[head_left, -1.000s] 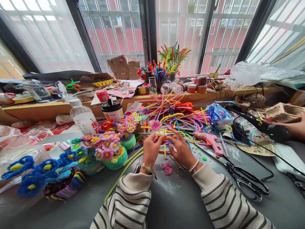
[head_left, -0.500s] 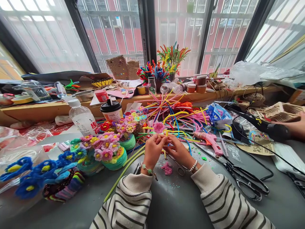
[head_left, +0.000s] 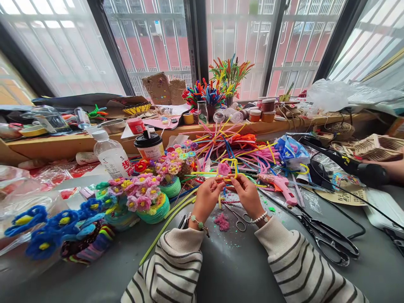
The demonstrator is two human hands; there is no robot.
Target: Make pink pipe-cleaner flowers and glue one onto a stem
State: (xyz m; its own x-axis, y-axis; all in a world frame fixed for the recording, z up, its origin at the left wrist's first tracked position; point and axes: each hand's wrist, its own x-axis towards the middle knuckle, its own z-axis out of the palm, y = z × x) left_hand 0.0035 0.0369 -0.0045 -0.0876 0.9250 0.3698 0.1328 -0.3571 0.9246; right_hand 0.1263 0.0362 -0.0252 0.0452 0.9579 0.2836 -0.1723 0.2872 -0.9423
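My left hand [head_left: 208, 195] is closed in a pinch beside a small pink fuzzy flower [head_left: 224, 169], which stands just above the fingertips. My right hand [head_left: 248, 195] pinches a yellow pipe cleaner [head_left: 235, 163] bent into loops, to the right of the flower. The fingertips of both hands are close together. Below them on the grey table lie a pink fuzzy tuft [head_left: 221, 221] and small scissors [head_left: 240, 225], partly under my right hand.
Pipe-cleaner flower pots [head_left: 153, 210], a bottle [head_left: 112, 155] and a lidded cup [head_left: 149, 147] stand left. A pink glue gun [head_left: 280, 185] and large black scissors [head_left: 331, 244] lie right. Another person's hand [head_left: 386, 168] is at the far right.
The hands have moved slightly apart. The yellow pipe cleaner now shows as open loops above my right hand, and the pink flower has shifted right. More of the small scissors shows.
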